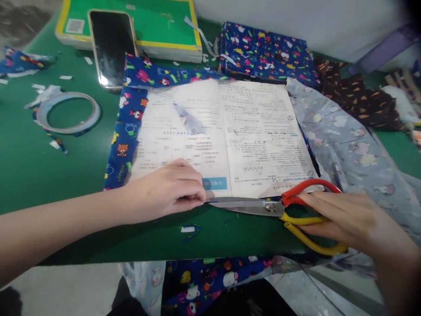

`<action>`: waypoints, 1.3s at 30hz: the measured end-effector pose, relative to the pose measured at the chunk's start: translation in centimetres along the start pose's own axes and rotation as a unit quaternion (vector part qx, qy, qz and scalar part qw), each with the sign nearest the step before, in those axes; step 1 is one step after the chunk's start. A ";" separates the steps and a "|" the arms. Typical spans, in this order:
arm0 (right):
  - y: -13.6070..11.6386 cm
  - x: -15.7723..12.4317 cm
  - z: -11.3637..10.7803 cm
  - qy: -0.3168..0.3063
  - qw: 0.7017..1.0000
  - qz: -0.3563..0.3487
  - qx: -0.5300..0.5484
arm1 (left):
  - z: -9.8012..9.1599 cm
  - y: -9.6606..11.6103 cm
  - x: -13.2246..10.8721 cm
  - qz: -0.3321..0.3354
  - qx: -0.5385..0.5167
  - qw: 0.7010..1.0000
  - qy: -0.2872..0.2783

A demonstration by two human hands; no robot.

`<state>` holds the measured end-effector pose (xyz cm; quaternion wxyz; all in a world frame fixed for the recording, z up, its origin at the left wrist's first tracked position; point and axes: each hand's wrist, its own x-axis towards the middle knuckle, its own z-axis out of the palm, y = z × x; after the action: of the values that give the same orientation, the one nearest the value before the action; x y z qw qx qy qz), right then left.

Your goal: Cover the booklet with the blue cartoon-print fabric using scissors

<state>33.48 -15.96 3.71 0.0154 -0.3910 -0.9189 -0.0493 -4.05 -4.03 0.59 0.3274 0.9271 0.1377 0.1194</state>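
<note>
An open book [256,131] lies face up on blue cartoon-print fabric [123,131], which is folded over its left and far edges. My right hand [348,219] holds scissors [250,205] with red and yellow handles. Their blades point left along the book's near edge and are slightly apart. Close to the blade tips, my left hand [184,186] is closed, its thumb and fingers pinching the fabric at that edge; only a sliver of the cloth shows there. A loose fabric scrap [189,118] rests on the left page.
A tape roll [69,112] and a phone [113,48] lie left and far left, the phone leaning on a green book [164,22]. Behind is a fabric-covered book [266,52]; brown fabric [358,92] lies right. Pale-backed fabric [355,149] spreads rightward and hangs below the green table's edge.
</note>
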 end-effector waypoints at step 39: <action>-0.7 1.0 0.6 0.045 0.949 0.308 -0.049 | 0.2 -0.3 0.0 -0.029 0.013 0.999 0.018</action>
<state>32.24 -15.65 3.09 0.0523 -0.6528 -0.7485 -0.1043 -4.02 -3.94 0.24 0.3157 0.9248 0.1717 0.1247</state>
